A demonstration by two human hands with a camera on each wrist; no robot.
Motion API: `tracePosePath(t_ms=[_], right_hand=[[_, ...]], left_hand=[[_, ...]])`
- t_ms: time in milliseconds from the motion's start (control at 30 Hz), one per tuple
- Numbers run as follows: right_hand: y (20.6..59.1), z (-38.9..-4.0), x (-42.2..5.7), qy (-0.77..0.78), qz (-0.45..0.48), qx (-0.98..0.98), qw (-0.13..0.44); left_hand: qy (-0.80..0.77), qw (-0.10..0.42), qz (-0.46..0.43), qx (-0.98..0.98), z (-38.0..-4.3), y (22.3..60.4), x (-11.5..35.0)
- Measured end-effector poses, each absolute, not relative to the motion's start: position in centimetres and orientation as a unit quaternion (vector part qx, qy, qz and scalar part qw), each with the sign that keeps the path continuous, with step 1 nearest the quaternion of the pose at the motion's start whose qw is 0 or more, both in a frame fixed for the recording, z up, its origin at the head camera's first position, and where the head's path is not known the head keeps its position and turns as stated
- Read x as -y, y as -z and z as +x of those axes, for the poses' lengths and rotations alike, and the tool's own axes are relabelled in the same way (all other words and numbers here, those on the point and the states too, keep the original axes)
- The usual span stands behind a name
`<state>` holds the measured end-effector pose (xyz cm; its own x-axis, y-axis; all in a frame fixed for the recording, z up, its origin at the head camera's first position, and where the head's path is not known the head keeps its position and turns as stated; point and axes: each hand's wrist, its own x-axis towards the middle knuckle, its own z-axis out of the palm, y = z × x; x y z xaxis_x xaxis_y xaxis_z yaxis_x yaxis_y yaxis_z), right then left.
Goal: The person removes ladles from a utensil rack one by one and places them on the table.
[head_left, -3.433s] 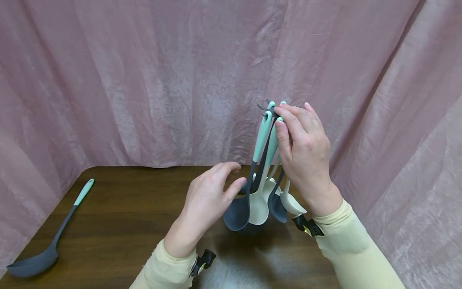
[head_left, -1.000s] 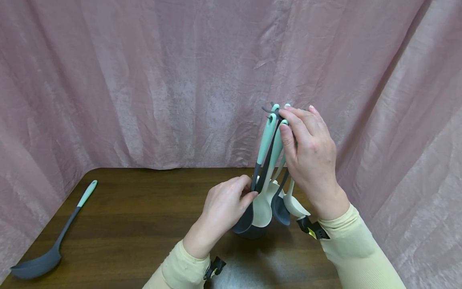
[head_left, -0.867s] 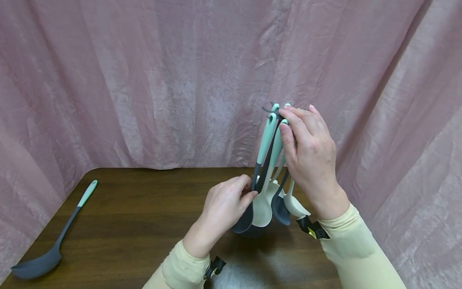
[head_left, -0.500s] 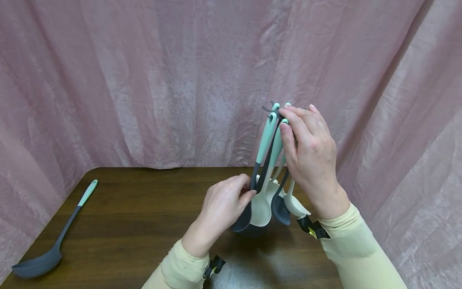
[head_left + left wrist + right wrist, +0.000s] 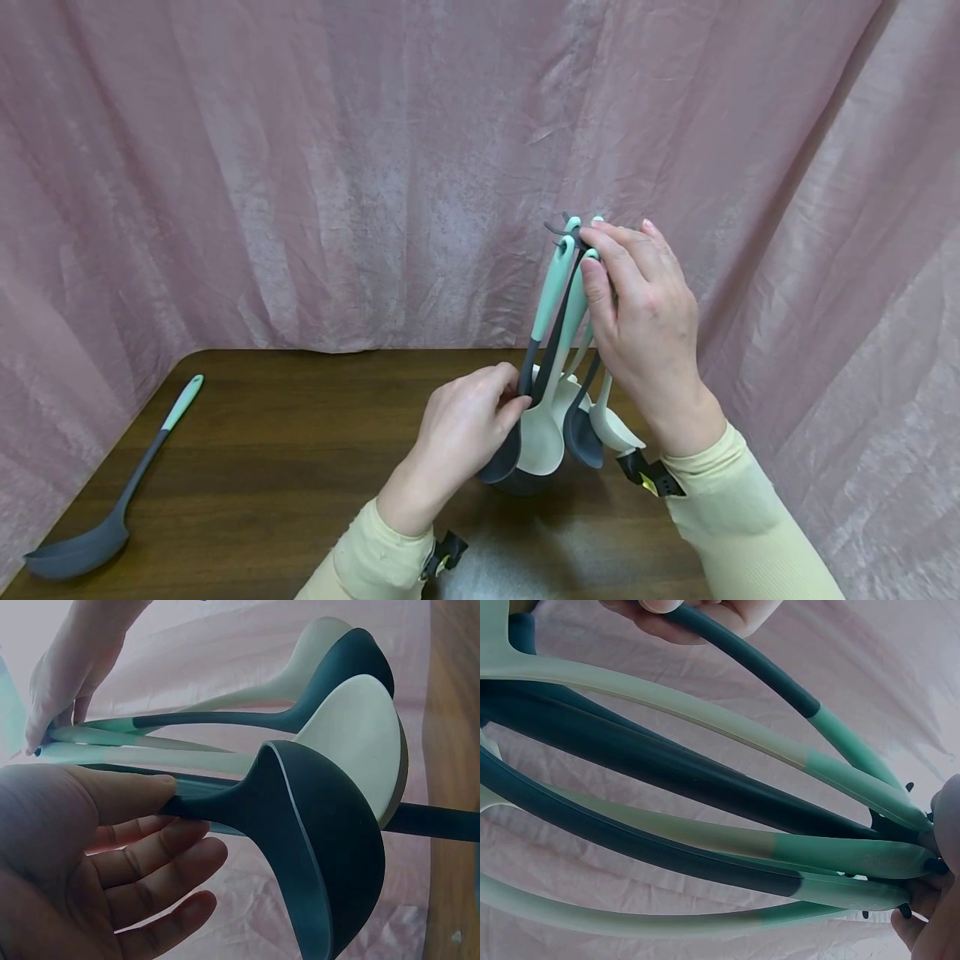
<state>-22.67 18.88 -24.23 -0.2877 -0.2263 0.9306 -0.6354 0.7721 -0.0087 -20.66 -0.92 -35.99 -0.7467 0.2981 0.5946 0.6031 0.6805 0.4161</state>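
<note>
A rotating-style utensil stand (image 5: 553, 350) with a dark pole and hooks at its top carries several mint-handled utensils. My left hand (image 5: 467, 425) pinches the neck of a dark grey ladle (image 5: 337, 825) between thumb and index finger; the other fingers are loosely bent below. That ladle's handle end still sits at a hook. My right hand (image 5: 643, 304) curls its fingers over the stand's top, thumb beside a mint handle. A cream ladle (image 5: 542, 442) hangs beside the dark one. Another dark utensil (image 5: 583, 437) and a cream ladle (image 5: 617, 429) hang to the right.
A separate dark grey ladle (image 5: 82, 546) with a mint handle lies at the left of the brown wooden table (image 5: 285, 467). The stand's dark base (image 5: 525, 482) rests on the table. Pink curtains (image 5: 375, 167) surround the back and sides.
My left hand has moved right from beside the hanging dark ladle and now pinches its neck. In the last second the ladle has shifted slightly left; the right hand stays at the stand's top.
</note>
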Motion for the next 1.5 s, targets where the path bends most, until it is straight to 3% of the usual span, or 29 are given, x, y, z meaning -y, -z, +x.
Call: tracePosePath(t_ms=[1500], right_hand=[[24.25,-22.87,-18.95,-0.189,0.273,0.784,0.525]], left_hand=[[0.303,0.275,-0.249,0.878,-20.32,35.26,1.82]])
